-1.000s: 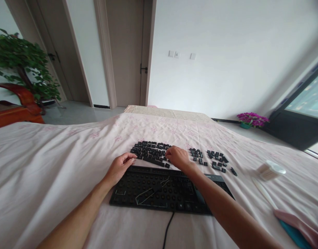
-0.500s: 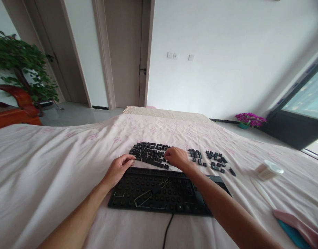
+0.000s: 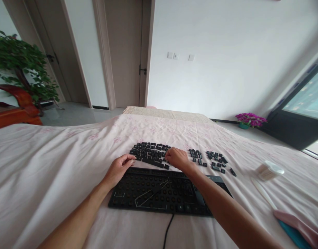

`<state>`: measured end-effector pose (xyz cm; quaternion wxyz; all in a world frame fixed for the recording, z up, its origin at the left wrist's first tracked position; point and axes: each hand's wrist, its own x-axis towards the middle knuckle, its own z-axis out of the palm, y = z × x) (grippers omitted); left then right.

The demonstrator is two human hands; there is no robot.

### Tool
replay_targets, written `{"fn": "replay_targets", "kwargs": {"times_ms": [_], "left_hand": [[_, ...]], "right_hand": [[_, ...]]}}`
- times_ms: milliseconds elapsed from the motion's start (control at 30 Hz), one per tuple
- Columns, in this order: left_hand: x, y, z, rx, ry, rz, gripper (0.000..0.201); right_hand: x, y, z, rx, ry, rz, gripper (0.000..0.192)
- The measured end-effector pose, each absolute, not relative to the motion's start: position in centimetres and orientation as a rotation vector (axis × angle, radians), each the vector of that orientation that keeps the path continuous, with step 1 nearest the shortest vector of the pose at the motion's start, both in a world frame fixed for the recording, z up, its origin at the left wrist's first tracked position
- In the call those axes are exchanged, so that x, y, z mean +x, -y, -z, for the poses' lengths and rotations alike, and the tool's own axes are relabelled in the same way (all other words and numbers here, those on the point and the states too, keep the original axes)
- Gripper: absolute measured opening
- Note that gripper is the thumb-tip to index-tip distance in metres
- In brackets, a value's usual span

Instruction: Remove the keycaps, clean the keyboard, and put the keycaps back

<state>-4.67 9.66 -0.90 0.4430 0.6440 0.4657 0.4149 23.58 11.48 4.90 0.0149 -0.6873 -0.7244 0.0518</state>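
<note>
From my remote seat I see the loose black keycaps (image 3: 155,153) lying mostly between the two hands, with smaller groups just right of the right hand (image 3: 177,159). That hand curls down at the pile's right edge, fingertips hidden, so I can't tell whether it grasps a cap. The left hand (image 3: 122,163) has thumb and fingers drawn together at the pile's left edge; I can't make out anything pinched there either. I'd handle one cap at a time, by its sides, lightly, so neighbours keep their rows. The long bar cap (image 3: 152,162) between the hands looks easiest to knock askew. Nearer me than both hands, the stripped keyboard (image 3: 171,200) carries a wire tool (image 3: 156,189) across it. Pale marks on caps and board are too small for me to read; no brand is legible. Well right of the right hand stands a lidded tub (image 3: 270,170), showing no readable label.
</note>
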Motion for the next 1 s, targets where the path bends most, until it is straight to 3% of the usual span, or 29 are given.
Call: {"fn": "replay_targets", "kwargs": {"times_ms": [1000], "left_hand": [[-4.6, -9.7, 1.0, 1.605, -1.166, -1.041, 0.033]], "right_hand": [[24.2, -12.1, -5.9, -2.131, 2.083, -0.197, 0.024]]}}
